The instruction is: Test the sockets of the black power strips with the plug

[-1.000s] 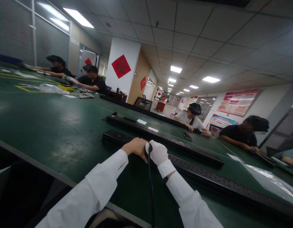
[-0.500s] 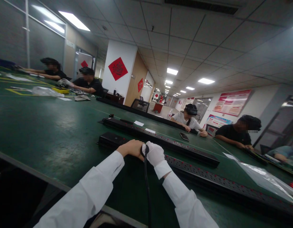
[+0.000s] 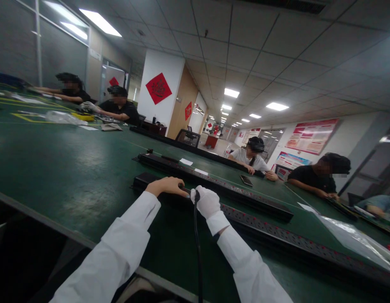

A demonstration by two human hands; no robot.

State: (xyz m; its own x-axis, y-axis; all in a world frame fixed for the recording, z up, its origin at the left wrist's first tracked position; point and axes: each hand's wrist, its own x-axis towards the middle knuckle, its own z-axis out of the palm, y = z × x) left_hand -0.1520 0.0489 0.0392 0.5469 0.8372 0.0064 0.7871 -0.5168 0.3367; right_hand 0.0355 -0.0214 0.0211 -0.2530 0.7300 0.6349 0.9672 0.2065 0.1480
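A long black power strip (image 3: 271, 237) with red switches lies across the green table (image 3: 71, 168) in front of me. My bare left hand (image 3: 168, 186) rests flat on its near end, fingers stretched along the top. Beside it, my right hand (image 3: 207, 202), in a white glove, is closed round the head of a black cable (image 3: 198, 252) that hangs down toward me. Both arms wear white sleeves.
A second black power strip (image 3: 214, 185) lies just behind, with white labels and a phone (image 3: 247, 180) near it. Clear plastic bags (image 3: 353, 240) lie at the right. Several people sit around the table at work, far left and right.
My left hand has uncurled and slid left to lie flat on the strip's end. The gloved right hand keeps its hold on the cable. The view shifted slightly.
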